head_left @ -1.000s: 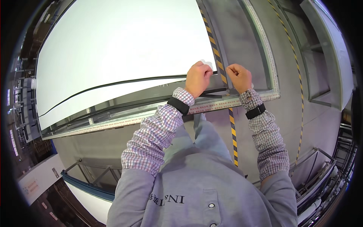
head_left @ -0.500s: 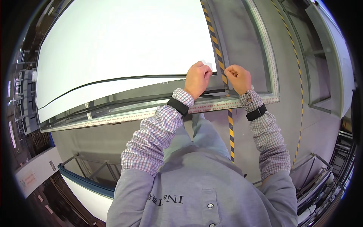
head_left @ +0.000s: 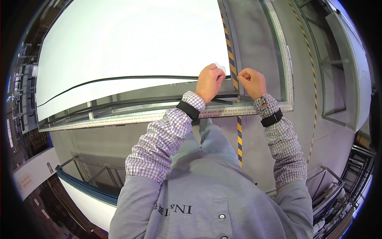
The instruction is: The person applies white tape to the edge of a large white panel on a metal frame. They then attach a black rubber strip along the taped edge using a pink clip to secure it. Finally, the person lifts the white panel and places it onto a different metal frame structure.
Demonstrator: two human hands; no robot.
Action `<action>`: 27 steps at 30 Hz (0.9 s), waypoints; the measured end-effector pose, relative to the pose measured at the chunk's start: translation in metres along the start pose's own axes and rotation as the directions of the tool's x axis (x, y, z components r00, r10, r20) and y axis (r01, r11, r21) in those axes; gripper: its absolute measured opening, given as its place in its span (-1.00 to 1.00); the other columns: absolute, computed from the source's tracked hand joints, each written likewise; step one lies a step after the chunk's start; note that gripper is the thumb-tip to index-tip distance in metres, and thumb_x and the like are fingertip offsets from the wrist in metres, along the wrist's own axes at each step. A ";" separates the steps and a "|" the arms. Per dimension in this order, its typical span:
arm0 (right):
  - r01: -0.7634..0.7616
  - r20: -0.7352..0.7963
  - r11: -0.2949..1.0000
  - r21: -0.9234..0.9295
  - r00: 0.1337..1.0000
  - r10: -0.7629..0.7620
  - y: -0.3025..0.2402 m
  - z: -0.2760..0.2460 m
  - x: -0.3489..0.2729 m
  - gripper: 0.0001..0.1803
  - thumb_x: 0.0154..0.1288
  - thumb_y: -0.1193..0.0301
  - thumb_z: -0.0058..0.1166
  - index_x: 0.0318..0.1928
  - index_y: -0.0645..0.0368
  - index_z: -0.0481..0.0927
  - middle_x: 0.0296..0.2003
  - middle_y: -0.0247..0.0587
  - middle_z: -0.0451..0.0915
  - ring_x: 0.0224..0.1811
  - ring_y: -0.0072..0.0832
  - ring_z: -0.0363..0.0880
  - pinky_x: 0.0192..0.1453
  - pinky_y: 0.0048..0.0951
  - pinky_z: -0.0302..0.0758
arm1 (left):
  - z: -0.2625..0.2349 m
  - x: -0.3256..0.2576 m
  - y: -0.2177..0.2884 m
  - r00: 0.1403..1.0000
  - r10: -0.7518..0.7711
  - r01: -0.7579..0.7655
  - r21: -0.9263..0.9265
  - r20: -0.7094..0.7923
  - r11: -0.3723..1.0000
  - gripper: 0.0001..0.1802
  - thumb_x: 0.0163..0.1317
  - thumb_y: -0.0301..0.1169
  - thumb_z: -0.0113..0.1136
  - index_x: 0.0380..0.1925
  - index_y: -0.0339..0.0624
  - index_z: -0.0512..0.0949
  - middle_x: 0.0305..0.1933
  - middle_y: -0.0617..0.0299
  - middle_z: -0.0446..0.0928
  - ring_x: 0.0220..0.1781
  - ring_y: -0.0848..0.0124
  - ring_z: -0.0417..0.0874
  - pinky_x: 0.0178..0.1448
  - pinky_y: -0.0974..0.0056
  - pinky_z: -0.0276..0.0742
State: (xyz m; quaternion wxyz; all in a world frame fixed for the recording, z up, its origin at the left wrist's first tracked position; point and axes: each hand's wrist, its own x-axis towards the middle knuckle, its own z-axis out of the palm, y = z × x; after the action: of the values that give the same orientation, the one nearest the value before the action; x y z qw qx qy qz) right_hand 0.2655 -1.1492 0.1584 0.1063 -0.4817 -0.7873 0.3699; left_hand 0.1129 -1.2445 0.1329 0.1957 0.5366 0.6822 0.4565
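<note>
Evidently the left hand (head_left: 211,81) grips a black strip (head_left: 131,77), which trails leftward from it across a white panel (head_left: 131,36). The right hand (head_left: 254,83), just beyond the panel's corner, has its fingertips pinched together; whether they hold anything, I cannot tell. Nearer than both hands runs a metal frame (head_left: 135,118); below them, striped tape (head_left: 239,139) crosses grey floor (head_left: 258,137).

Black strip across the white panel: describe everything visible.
The strip is long, thin and black, maybe rubber or plastic. It crosses the white panel near its lower edge, running nearly straight on the right and bending down toward the left edge. The left hand appears to pinch it near its right end, hiding part; a short piece shows beyond the fingers. The right hand looks clear of it.
</note>
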 end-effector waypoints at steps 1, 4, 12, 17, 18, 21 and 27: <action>0.026 -0.016 1.000 0.012 1.000 -0.026 0.001 0.001 0.000 -0.85 0.01 0.36 0.17 -0.44 0.17 0.58 -0.59 -0.29 0.56 -0.55 -0.51 0.51 -0.42 -0.50 0.40 | 0.000 0.000 0.000 1.000 0.004 -0.004 0.000 0.003 1.000 -0.98 -0.09 -0.55 0.15 -0.63 -0.27 0.53 -0.54 0.06 0.41 -0.41 0.10 0.48 -0.33 0.13 0.39; 0.069 -0.036 0.997 0.032 0.997 -0.068 0.003 0.002 0.000 -0.86 0.03 0.41 0.16 -0.44 0.23 0.56 -0.65 -0.33 0.51 -0.63 -0.64 0.40 -0.50 -0.58 0.33 | -0.001 0.000 -0.001 1.000 0.025 -0.026 0.062 0.015 0.998 -0.99 -0.03 -0.55 0.20 -0.55 -0.26 0.57 -0.51 0.11 0.46 -0.48 0.21 0.51 -0.40 0.24 0.42; 0.340 0.103 0.938 0.070 0.933 -0.345 -0.007 0.001 0.010 -0.87 -0.01 0.45 0.15 -0.40 0.23 0.59 -0.47 -0.19 0.52 -0.47 -0.37 0.52 -0.36 -0.42 0.44 | 0.001 -0.001 0.001 1.000 0.020 -0.020 0.084 -0.001 0.996 -0.98 -0.07 -0.54 0.16 -0.61 -0.24 0.54 -0.53 0.09 0.40 -0.41 0.14 0.47 -0.33 0.15 0.40; 0.391 0.119 0.920 0.016 0.913 -0.390 -0.015 0.004 0.018 -0.92 -0.06 0.52 0.12 -0.48 0.25 0.58 -0.50 -0.20 0.48 -0.47 -0.30 0.50 -0.37 -0.39 0.43 | 0.002 0.000 0.005 1.000 0.018 -0.017 0.088 -0.013 0.996 -0.96 -0.07 -0.52 0.16 -0.63 -0.22 0.52 -0.53 0.09 0.38 -0.36 0.11 0.48 -0.29 0.13 0.41; 0.386 0.123 0.923 0.006 0.915 -0.383 -0.016 0.005 0.019 -0.94 -0.07 0.53 0.12 -0.49 0.25 0.57 -0.49 -0.20 0.48 -0.47 -0.29 0.50 -0.36 -0.38 0.43 | 0.002 -0.001 0.005 1.000 0.011 -0.009 0.080 -0.023 0.997 -0.95 -0.06 -0.52 0.17 -0.63 -0.21 0.52 -0.54 0.09 0.37 -0.36 0.11 0.48 -0.29 0.14 0.41; 0.448 0.151 0.892 -0.057 0.887 -0.436 -0.016 0.005 0.021 -0.95 -0.07 0.54 0.10 -0.51 0.25 0.56 -0.49 -0.19 0.48 -0.45 -0.28 0.50 -0.35 -0.37 0.44 | -0.010 -0.002 0.002 0.998 0.053 -0.045 0.158 -0.044 0.986 -0.98 -0.03 -0.51 0.20 -0.56 -0.21 0.56 -0.53 0.13 0.41 -0.43 0.17 0.50 -0.34 0.20 0.42; 0.652 0.131 0.758 0.024 0.750 -0.649 -0.006 0.010 0.028 -0.92 -0.08 0.57 0.13 -0.47 0.25 0.54 -0.44 -0.23 0.49 -0.45 -0.42 0.47 -0.35 -0.49 0.41 | -0.050 -0.008 -0.013 0.981 -0.129 0.111 0.122 0.145 0.986 -0.94 -0.04 -0.48 0.26 -0.51 -0.20 0.59 -0.52 0.19 0.45 -0.48 0.34 0.51 -0.38 0.30 0.42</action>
State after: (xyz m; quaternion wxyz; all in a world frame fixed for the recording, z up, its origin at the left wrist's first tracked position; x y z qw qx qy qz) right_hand 0.2417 -1.1319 0.1503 0.1705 -0.1538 -0.9151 0.3316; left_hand 0.0710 -1.2724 0.1456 0.2436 0.5379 0.7212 0.3622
